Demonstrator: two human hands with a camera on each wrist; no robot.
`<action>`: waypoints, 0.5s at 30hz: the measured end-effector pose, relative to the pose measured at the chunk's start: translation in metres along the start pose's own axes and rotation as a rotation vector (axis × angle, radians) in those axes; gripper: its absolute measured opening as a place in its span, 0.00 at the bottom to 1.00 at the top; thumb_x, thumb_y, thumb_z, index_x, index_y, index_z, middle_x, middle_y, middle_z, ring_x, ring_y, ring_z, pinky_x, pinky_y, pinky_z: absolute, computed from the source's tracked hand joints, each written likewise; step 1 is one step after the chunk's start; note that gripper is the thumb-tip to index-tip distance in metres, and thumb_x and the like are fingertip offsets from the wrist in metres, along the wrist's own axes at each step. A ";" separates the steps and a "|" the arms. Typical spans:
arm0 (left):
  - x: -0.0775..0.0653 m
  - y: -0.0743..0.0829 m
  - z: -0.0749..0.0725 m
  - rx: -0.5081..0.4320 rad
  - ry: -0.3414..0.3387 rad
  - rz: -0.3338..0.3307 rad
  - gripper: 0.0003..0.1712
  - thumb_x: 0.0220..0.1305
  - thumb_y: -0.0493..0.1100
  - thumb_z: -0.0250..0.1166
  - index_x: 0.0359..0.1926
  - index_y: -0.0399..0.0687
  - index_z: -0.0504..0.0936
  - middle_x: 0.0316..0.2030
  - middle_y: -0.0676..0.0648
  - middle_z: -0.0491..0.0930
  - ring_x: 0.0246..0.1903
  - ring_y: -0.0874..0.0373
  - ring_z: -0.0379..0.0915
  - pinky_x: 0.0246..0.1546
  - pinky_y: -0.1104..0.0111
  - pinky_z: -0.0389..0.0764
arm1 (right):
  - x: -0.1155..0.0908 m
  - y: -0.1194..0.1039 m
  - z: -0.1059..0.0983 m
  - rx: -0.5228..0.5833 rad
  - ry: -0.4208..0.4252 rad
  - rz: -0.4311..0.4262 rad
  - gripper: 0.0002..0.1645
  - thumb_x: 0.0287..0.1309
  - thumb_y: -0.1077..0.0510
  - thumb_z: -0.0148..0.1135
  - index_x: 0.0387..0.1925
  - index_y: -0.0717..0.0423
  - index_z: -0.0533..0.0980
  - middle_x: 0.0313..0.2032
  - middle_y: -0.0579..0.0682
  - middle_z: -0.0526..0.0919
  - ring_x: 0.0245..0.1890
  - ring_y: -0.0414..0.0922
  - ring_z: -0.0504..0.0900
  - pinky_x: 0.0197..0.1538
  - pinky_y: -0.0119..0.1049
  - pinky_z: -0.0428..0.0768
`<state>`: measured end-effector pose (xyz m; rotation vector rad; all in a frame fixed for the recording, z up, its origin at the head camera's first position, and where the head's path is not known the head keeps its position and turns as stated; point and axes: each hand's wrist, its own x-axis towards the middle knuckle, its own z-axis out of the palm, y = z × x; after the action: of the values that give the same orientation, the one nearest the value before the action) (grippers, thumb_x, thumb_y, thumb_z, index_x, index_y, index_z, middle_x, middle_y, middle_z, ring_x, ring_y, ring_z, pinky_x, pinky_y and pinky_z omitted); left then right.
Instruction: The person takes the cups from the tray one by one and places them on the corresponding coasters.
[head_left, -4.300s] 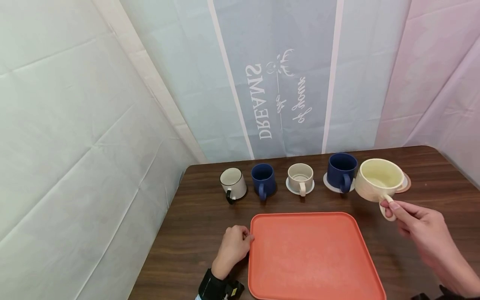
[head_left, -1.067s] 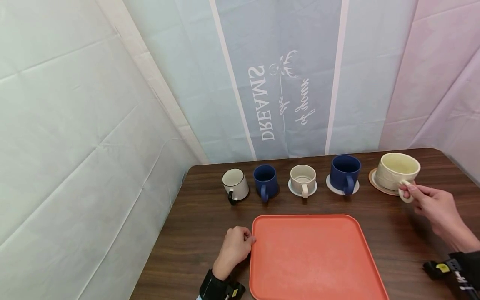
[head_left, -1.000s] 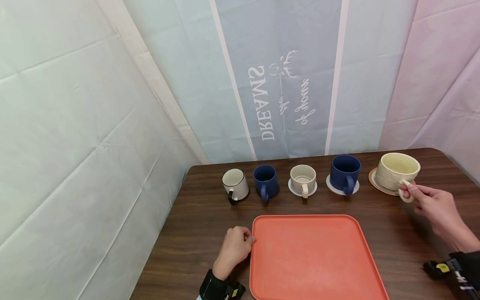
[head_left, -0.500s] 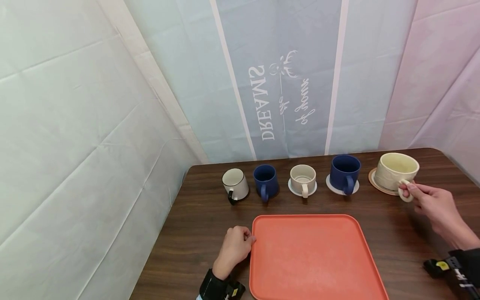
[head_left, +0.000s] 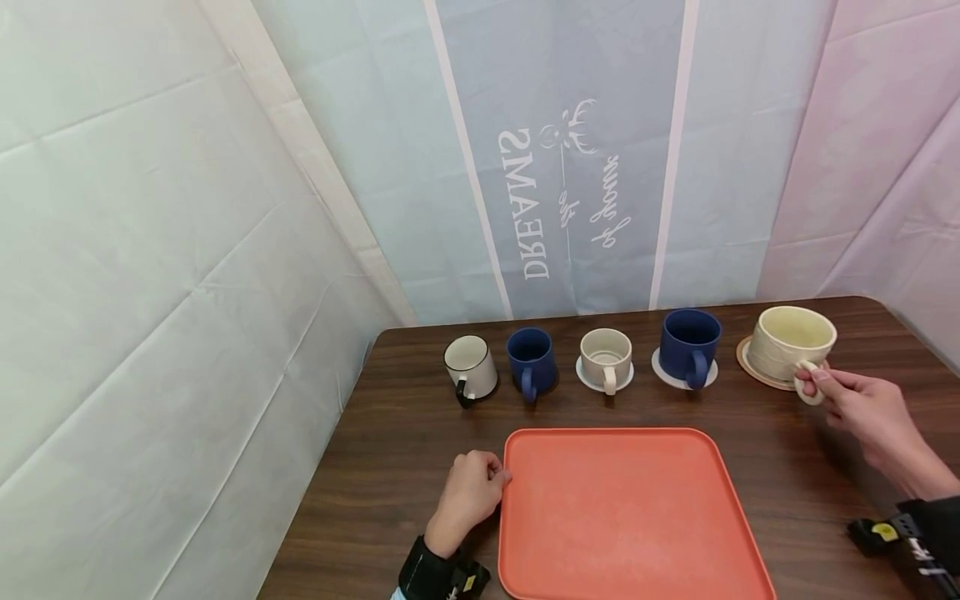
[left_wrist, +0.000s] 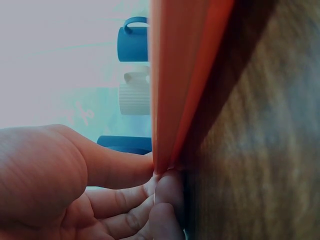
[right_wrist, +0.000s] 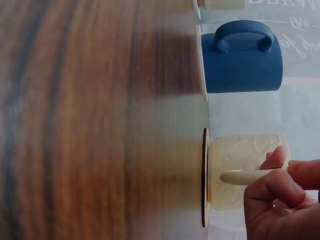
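Observation:
In the head view a wide pale-yellow mug (head_left: 783, 346) stands upright on a brown-rimmed coaster (head_left: 772, 380) at the far right. My right hand (head_left: 870, 412) pinches its handle between thumb and fingers; the right wrist view shows the handle (right_wrist: 245, 177) in that grip, with the mug's base on the coaster. At the left edge of an orange-red tray (head_left: 630, 508), my left hand (head_left: 468, 492) pinches the rim. The left wrist view has thumb (left_wrist: 120, 167) and fingertips on either side of that rim; part of the fingers is hidden.
Left of the yellow mug runs a row: a large blue mug (head_left: 690, 346) and a small cream cup (head_left: 606, 354), both on white coasters, then a smaller blue mug (head_left: 531, 358) and a white mug (head_left: 470, 367) with a black handle. Curtains hang behind the wooden table (head_left: 390, 442).
Over four seconds ago the yellow mug was held above the table; my right hand has since brought it right and down onto the coaster. During the last second, almost nothing moves.

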<state>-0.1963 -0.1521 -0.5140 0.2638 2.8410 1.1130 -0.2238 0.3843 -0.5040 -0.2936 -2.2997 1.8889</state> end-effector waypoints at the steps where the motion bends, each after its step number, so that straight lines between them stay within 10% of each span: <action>1: 0.000 0.000 0.000 0.000 0.000 0.001 0.14 0.70 0.38 0.71 0.25 0.47 0.82 0.16 0.55 0.73 0.15 0.63 0.69 0.16 0.70 0.70 | 0.000 0.000 0.000 -0.001 0.001 0.003 0.25 0.81 0.51 0.54 0.28 0.19 0.83 0.28 0.23 0.83 0.28 0.24 0.77 0.26 0.28 0.76; 15: 0.001 -0.001 0.000 0.007 -0.003 0.014 0.15 0.69 0.38 0.72 0.24 0.47 0.81 0.16 0.56 0.73 0.15 0.63 0.68 0.17 0.70 0.68 | -0.001 0.002 -0.004 -0.012 -0.054 -0.008 0.25 0.82 0.51 0.52 0.31 0.19 0.83 0.30 0.23 0.84 0.30 0.23 0.75 0.27 0.29 0.77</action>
<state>-0.1975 -0.1522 -0.5144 0.2857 2.8456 1.1048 -0.2220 0.3878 -0.5048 -0.2376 -2.3433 1.9034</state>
